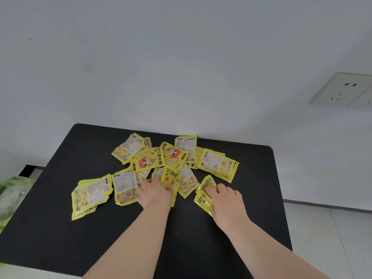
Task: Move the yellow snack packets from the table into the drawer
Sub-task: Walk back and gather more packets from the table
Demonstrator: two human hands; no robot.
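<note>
Several yellow snack packets (149, 158) lie scattered and overlapping on the far half of a black table (60, 228). My left hand (156, 193) is closed on a packet (170, 178) in the middle of the pile, with the packet sticking up past the fingers. My right hand (225, 200) presses down on and grips a crumpled packet (204, 195) at the pile's right front edge. Other packets lie to the left (90, 195) and at the back right (218, 165). No drawer shows in this view.
A white wall rises right behind the table, with a power socket (342, 89) at the right. A green and white bag (12, 196) sits off the table's left edge. Pale floor tiles (332, 238) show to the right of the table.
</note>
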